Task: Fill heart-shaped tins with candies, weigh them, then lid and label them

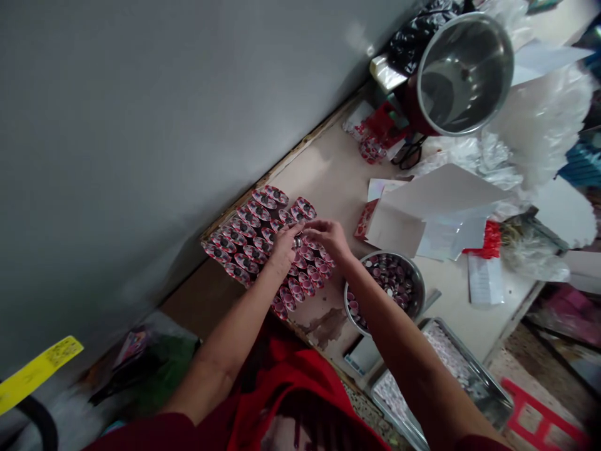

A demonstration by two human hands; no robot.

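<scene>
Rows of small red-and-white foil-topped cups point(248, 235) lie packed together on the table beside the grey wall. My left hand point(283, 247) rests on the rows with its fingers pinched on one small cup. My right hand point(330, 235) meets it from the right, fingers curled and pinched at the same spot. What sits under the right fingertips is too small to make out. A steel bowl point(413, 279) holding more of the small cups stands just right of my right forearm.
A metal tray point(488, 391) of white pieces sits at the table's near right edge. Loose cardboard sheets point(441, 194), plastic bags point(539, 119), a big steel pot point(464, 72) and black glasses point(409, 153) crowd the far right. A grey wall point(141, 125) bounds the left.
</scene>
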